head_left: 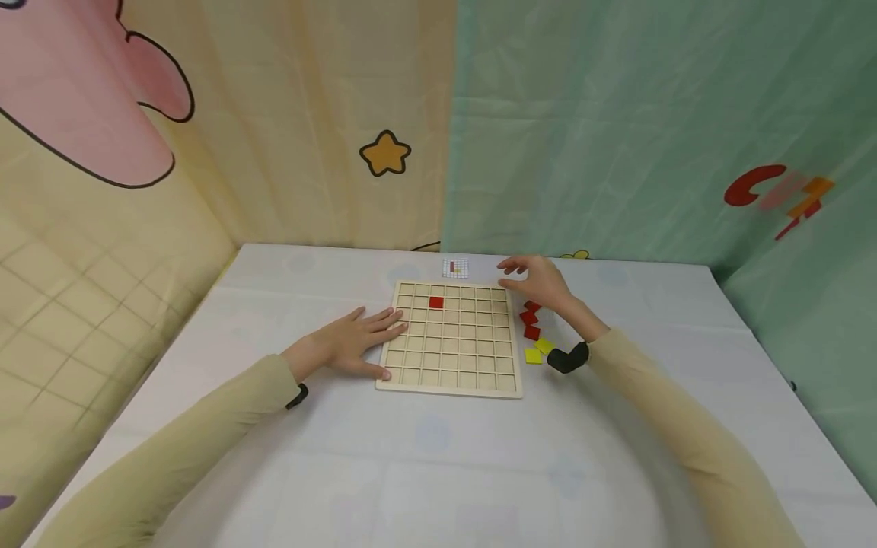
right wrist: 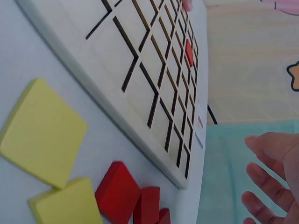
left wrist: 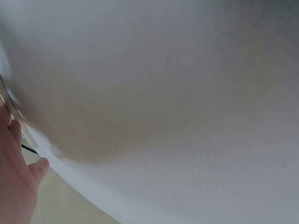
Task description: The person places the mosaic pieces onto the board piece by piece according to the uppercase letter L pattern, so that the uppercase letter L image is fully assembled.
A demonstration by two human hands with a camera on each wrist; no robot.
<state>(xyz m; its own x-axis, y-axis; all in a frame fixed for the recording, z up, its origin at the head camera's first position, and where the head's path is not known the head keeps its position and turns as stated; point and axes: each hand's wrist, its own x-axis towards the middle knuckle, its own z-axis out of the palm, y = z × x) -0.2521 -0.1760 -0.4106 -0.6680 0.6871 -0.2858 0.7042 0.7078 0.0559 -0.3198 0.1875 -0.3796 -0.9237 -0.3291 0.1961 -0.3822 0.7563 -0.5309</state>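
Note:
A wooden grid board (head_left: 448,393) lies on the table, with one red square tile (head_left: 436,303) in a cell of its second row from the far side. My left hand (head_left: 352,344) rests on the board's left edge, fingers spread. Near the board's far right corner, my right hand (head_left: 541,283) is raised with its fingers loosely bent and nothing between them; the right wrist view shows those fingers (right wrist: 266,144) apart from the thumb. Below it, several loose red tiles (head_left: 531,332) and two yellow tiles (right wrist: 44,133) lie along the board's right side.
Just beyond the board is a small card (head_left: 455,268) printed with a grid and coloured cells. A white cloth covers the table (head_left: 425,472). Patterned curtains (head_left: 308,114) hang behind it. Black straps (head_left: 569,358) sit at both wrists.

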